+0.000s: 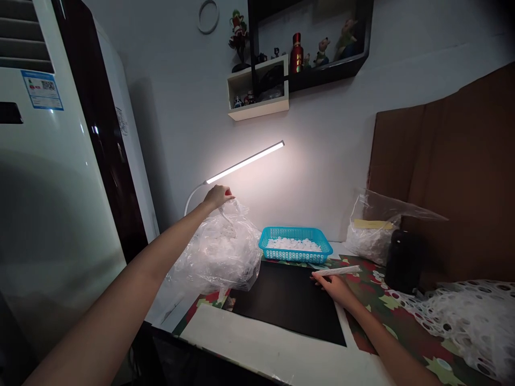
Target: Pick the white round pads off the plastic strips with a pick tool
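Note:
My left hand (218,197) pinches the gathered top of a clear plastic bag (229,252). The bag looks full of white, crinkled material that I cannot make out well. My right hand (332,287) is closed on a narrow white strip (340,271), which points to the right over the table. Beneath and left of that hand lies a flat black mat (289,300). A turquoise plastic basket (295,256) stands behind the mat, with many small white pieces (293,244) in it.
A lit lamp (245,162) hangs above the bag. At right are another clear bag (368,241), a black object (404,260), a heap of white perforated strips (470,321) and leaning cardboard (446,177). A tall white appliance (52,203) stands left; a wall shelf (322,80) is above.

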### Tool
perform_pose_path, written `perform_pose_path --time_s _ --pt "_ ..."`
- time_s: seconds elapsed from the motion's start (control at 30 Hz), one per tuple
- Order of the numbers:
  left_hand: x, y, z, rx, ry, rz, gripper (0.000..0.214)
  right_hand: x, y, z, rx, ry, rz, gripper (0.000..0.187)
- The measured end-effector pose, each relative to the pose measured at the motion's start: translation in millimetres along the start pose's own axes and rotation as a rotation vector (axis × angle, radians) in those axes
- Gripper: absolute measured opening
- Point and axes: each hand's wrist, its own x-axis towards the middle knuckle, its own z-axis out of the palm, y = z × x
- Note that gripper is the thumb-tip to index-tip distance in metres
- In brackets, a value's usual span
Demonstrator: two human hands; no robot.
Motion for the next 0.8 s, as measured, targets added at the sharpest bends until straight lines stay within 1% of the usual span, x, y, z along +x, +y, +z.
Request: perform_pose_path --time_s 0.07,0.13,0.2,0.23,0.37,0.47,0.63,0.73,0.8 --pt "2.3 -1.7 -1.0 -0.069 -0.042 0.022 0.03 0.1 -0.2 -0.3 0.005 0.004 0.006 0.038" --pt "4.4 -5.3 -2.2 -0.136 -0.129 0.038 0.035 0.3 -0.3 -0.4 0.003 0.001 0.007 0.037" --pt "5.1 -10.2 -2.4 -0.168 -0.207 0.033 0.034 0.5 -0.2 -0.4 -0.002 0.0 0.005 0.037" --pt "4.8 -12.8 -1.8 -0.169 -0.226 0.023 0.031 0.5 -0.1 -0.3 -0.007 0.001 0.005 0.037" --pt "-1.9 -18.9 4.8 -0.187 -0.212 -0.009 0.028 0.4 -0.2 -0.1 -0.03 -0.014 -0.004 0.038" --pt "-10.2 -18.6 11.8 -0.265 -0.208 -0.004 0.034 0.7 -0.4 0.1 -0.043 -0.02 -0.013 0.041" --pt "-21.5 -10.9 24.3 -0.401 -0.226 0.005 0.043 1.2 0.3 0.8 -0.04 -0.013 -0.008 0.042" --pt "-26.3 2.6 30.8 -0.542 -0.277 0.014 0.046 -0.3 -3.1 1.9 -0.03 -0.015 -0.005 0.042" --pt "-30.9 15.3 34.4 -0.633 -0.325 0.011 0.047 -3.1 -10.5 3.2 0.022 -0.003 -0.01 0.041"
